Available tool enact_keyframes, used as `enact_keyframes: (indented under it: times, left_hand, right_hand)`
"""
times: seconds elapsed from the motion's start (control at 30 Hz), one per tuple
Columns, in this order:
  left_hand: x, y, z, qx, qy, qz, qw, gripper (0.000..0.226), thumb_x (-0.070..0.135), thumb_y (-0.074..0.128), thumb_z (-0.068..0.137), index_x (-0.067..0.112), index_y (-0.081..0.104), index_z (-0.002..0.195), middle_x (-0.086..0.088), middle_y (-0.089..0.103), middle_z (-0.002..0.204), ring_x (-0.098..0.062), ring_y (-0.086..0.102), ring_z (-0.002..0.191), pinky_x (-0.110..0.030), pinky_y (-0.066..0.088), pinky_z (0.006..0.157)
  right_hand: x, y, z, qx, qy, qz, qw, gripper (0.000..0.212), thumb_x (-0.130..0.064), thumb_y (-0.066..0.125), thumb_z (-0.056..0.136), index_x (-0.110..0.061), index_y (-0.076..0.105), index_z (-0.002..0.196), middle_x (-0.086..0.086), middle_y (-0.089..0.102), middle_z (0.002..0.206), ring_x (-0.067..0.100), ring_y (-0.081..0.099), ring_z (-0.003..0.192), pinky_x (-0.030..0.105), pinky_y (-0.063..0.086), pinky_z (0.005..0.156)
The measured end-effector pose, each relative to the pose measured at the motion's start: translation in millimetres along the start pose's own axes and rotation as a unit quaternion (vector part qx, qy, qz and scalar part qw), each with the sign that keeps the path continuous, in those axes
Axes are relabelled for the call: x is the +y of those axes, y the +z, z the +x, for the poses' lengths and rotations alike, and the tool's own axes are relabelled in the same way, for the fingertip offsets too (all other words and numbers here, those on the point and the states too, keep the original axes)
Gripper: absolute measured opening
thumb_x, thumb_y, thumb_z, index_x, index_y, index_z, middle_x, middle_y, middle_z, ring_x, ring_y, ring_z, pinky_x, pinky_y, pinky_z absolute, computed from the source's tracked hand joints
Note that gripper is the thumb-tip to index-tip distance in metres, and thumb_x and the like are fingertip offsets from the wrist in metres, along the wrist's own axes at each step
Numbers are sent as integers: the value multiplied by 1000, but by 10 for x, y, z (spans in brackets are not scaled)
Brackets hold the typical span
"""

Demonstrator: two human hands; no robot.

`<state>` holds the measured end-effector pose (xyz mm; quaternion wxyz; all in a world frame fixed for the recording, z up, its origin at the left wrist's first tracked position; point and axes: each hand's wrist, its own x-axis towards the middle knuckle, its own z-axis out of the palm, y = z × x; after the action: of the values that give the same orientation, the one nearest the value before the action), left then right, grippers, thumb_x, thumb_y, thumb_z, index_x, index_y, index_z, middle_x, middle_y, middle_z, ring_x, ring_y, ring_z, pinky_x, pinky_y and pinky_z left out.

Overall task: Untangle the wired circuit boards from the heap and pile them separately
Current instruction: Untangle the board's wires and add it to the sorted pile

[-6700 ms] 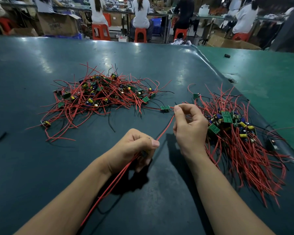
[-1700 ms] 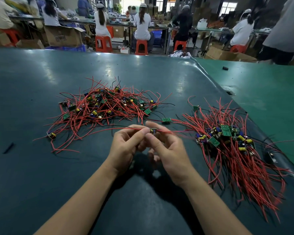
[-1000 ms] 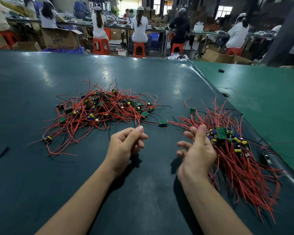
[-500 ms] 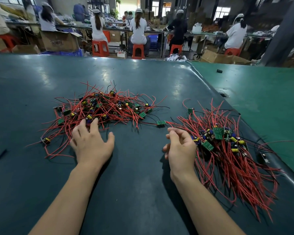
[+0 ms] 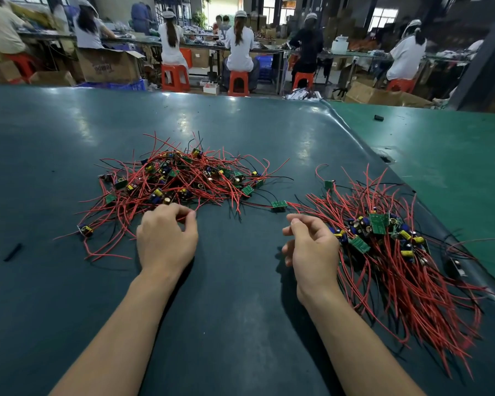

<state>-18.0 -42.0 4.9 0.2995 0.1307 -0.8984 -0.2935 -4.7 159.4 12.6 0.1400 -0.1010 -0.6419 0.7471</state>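
A tangled heap of small green circuit boards with red and black wires lies at centre left of the dark table. A sorted pile, its red wires combed toward me, lies at the right. My left hand is at the heap's near edge, fingertips curled and pinching a red wire. My right hand hovers beside the sorted pile's left edge, fingers loosely curled and holding nothing. One loose board sits between the two piles.
A green bench adjoins the table on the right, with a small black item on it. A black wire scrap lies at far left. Seated workers on orange stools and cardboard boxes fill the background.
My left hand went from flat at the heap's edge to pinching a red wire there. My right hand stayed beside the sorted pile, holding nothing after placing a board there earlier.
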Motion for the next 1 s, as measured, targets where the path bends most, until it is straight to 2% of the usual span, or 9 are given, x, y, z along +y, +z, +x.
enact_keyframes:
  times: [0.13, 0.3, 0.37, 0.43, 0.5, 0.57, 0.67, 0.83, 1.0]
  left_hand:
    - [108, 25, -43, 37, 16, -123, 992, 10, 16, 64, 88, 10, 64, 80, -4, 64, 86, -24, 58, 83, -41, 48, 79]
    - [254, -15, -110, 2, 32, -335, 942, 11, 15, 56, 80, 8, 60, 73, -7, 66, 93, -7, 62, 86, -15, 46, 76]
    - [316, -21, -145, -86, -3, -489, 868, 13, 9, 52, 78, 8, 58, 66, -14, 69, 102, -22, 69, 96, -29, 56, 79]
    - [354, -16, -193, -201, -59, -624, 753, 14, 6, 48, 77, 8, 56, 65, -23, 70, 100, -40, 69, 96, -45, 58, 79]
    - [383, -12, -232, -260, -80, -655, 705, 7, 5, 48, 77, 3, 49, 71, -29, 69, 97, -45, 67, 97, -50, 55, 87]
    - [425, -15, -260, -278, -88, -652, 700, 8, 7, 51, 79, 2, 52, 72, -30, 69, 96, -41, 68, 96, -47, 55, 89]
    - [475, -52, -257, -248, -93, -659, 704, 17, 17, 55, 82, 5, 65, 75, -22, 71, 91, -30, 68, 88, -38, 55, 84]
    - [393, -222, -125, -260, -193, -711, 624, 36, 37, 56, 80, 15, 53, 52, -3, 49, 52, -17, 44, 47, -23, 37, 47]
    - [438, -100, -245, -401, -192, -549, 708, 24, 31, 62, 75, 14, 64, 59, -6, 59, 58, -10, 40, 38, -14, 26, 33]
  right_hand:
    - [27, 14, 11, -7, -7, -1, 1000, 20, -7, 53, 97, -16, 67, 86, 1, 62, 72, 7, 48, 43, 17, 37, 38]
    - [62, 7, 18, -26, -20, -37, 999, 18, -11, 56, 95, -22, 67, 86, -5, 64, 69, 8, 52, 51, 17, 38, 39]
    - [82, 2, 19, -55, -42, -80, 994, 13, -14, 60, 94, -26, 66, 94, -4, 67, 77, 14, 55, 59, 24, 42, 44]
    - [111, 0, 9, -116, -75, -161, 977, 24, -18, 67, 90, -29, 63, 111, -4, 67, 88, 21, 59, 63, 34, 50, 55]
    - [143, 12, -10, -175, -120, -269, 939, 41, -22, 72, 86, -31, 59, 123, -7, 67, 97, 18, 65, 73, 32, 53, 70]
    - [144, 31, -24, -185, -156, -298, 923, 33, -19, 74, 85, -29, 66, 116, -9, 69, 101, 10, 65, 79, 29, 53, 78]
    - [129, 33, -14, -142, -124, -208, 960, 19, -10, 73, 85, -22, 74, 99, -6, 73, 90, 6, 65, 70, 34, 58, 74]
    - [2, 21, 47, -31, 7, 65, 997, 11, -10, 64, 93, -4, 70, 85, 5, 67, 67, 18, 65, 56, 29, 55, 46]
    - [-104, 22, 13, -82, 58, 185, 978, 6, -8, 60, 93, -6, 64, 90, 8, 72, 72, 16, 66, 51, 21, 50, 43]
